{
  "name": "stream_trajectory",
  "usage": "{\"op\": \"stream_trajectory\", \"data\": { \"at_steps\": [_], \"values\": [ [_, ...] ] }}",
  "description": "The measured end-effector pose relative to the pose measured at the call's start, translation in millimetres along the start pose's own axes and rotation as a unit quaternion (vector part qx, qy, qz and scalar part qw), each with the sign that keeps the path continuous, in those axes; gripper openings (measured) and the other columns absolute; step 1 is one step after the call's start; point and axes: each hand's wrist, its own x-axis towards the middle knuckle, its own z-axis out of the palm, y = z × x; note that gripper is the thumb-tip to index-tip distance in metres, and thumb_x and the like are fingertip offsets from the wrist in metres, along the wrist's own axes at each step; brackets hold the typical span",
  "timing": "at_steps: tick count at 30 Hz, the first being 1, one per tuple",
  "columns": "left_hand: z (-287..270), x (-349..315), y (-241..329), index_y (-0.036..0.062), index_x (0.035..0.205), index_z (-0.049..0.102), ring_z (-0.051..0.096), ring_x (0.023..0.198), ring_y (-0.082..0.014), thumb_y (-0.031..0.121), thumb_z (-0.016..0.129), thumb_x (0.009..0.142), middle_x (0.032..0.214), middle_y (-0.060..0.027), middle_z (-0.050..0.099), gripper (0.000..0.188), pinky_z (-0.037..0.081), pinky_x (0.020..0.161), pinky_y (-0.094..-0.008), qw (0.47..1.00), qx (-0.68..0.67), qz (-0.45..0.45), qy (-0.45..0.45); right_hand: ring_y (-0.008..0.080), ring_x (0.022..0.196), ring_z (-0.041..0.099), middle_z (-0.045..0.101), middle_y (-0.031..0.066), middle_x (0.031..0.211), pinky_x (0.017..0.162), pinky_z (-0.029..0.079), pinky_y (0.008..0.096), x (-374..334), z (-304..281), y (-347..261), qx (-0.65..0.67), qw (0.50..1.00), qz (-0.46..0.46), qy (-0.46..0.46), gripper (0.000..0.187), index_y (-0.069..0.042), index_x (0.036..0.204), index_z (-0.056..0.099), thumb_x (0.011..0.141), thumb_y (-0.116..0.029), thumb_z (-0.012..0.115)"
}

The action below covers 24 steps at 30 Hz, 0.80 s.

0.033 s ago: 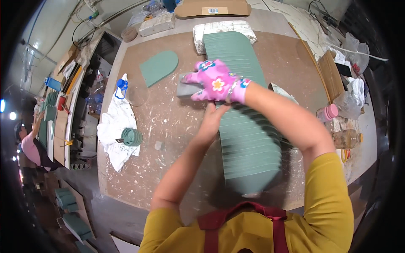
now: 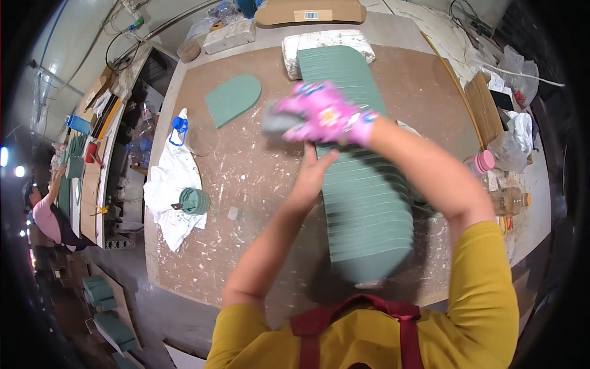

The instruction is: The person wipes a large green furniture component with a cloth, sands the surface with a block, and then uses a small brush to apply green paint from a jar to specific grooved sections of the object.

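A long row of thin green pieces [image 2: 367, 215], pressed face to face, lies lengthwise in front of me. On its left edge rests my bare left hand [image 2: 313, 173], thumb across the top and a finger along the side; its other fingers are hidden beneath my right hand. My right hand [image 2: 326, 114], in a pink flowered glove, is closed on a grey block [image 2: 283, 122] that juts out past the row's left edge. Motion blurs the glove and block. A single green piece with a rounded end [image 2: 233, 98] lies flat to the left.
A white wrapped block [image 2: 292, 58] stands against the row's far end. On the left are a white cloth [image 2: 169, 175], a green cup [image 2: 195, 202] and a blue-capped bottle [image 2: 179, 126]. A pink-lidded jar [image 2: 482, 162] stands at right. Another person [image 2: 48, 215] works far left.
My right hand has shifted slightly right, and the grey block has tilted in its grip. My left hand stays at the row's left edge, its thumb a little more in sight.
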Motion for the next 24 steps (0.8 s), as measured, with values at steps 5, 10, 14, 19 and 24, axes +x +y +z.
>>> {"op": "stream_trajectory", "data": {
  "at_steps": [5, 10, 14, 19, 24],
  "values": [
    [17.7, -3.2, 4.8, 0.0094, 0.151, -0.006, 0.03, 0.134, -0.0237, 0.008, 0.054, 0.09, 0.15, -0.0127, 0.024, 0.085, 0.026, 0.109, -0.0351, 0.999, 0.024, 0.015, 0.025, 0.0283, 0.1, 0.064, 0.066, 0.0202, 0.105, 0.09, 0.051, 0.0389, -66.2, -42.0, 124.4, -0.063, 0.967, 0.201, 0.14, 0.066, -0.008, 0.124, 0.058, 0.08, -0.057, 0.058],
    [21.5, -5.1, 11.5, 0.0065, 0.151, -0.004, 0.028, 0.135, -0.0225, 0.006, 0.052, 0.09, 0.151, -0.0129, 0.021, 0.082, 0.022, 0.111, -0.0335, 0.998, -0.05, -0.029, 0.017, 0.0336, 0.105, 0.057, 0.058, 0.0174, 0.112, 0.094, 0.042, 0.043, 9.1, 23.7, 39.8, 0.005, 0.986, 0.067, 0.152, 0.052, -0.016, 0.118, 0.061, 0.08, -0.051, 0.059],
    [13.0, -7.6, 17.4, 0.0068, 0.151, -0.004, 0.026, 0.136, -0.0221, 0.007, 0.052, 0.09, 0.152, -0.0127, 0.019, 0.083, 0.022, 0.111, -0.0339, 0.998, 0.046, 0.015, 0.032, 0.0291, 0.104, 0.06, 0.062, 0.0157, 0.109, 0.09, 0.047, 0.0399, 20.7, -14.2, 7.8, -0.01, 0.994, 0.08, 0.068, 0.049, -0.018, 0.118, 0.061, 0.079, -0.047, 0.061],
    [20.6, -5.6, 13.9, 0.007, 0.151, -0.005, 0.025, 0.137, -0.0237, 0.007, 0.052, 0.088, 0.152, -0.0139, 0.018, 0.084, 0.022, 0.111, -0.034, 0.999, 0.032, 0.009, 0.04, 0.0335, 0.096, 0.064, 0.065, 0.0203, 0.105, 0.085, 0.052, 0.0417, -13.0, -35.8, 78.0, -0.092, 0.961, 0.23, 0.121, 0.061, -0.012, 0.121, 0.06, 0.081, -0.057, 0.055],
    [12.2, -0.6, 6.7, 0.0067, 0.15, -0.006, 0.026, 0.136, -0.0239, 0.01, 0.054, 0.088, 0.152, -0.0139, 0.017, 0.086, 0.021, 0.111, -0.0346, 0.997, 0.067, -0.017, 0.043, 0.0344, 0.108, 0.057, 0.059, 0.0179, 0.114, 0.095, 0.041, 0.0474, 58.6, 9.3, 15.4, -0.062, 0.995, 0.082, -0.006, 0.057, -0.017, 0.122, 0.06, 0.078, -0.054, 0.058]
  ]
}}
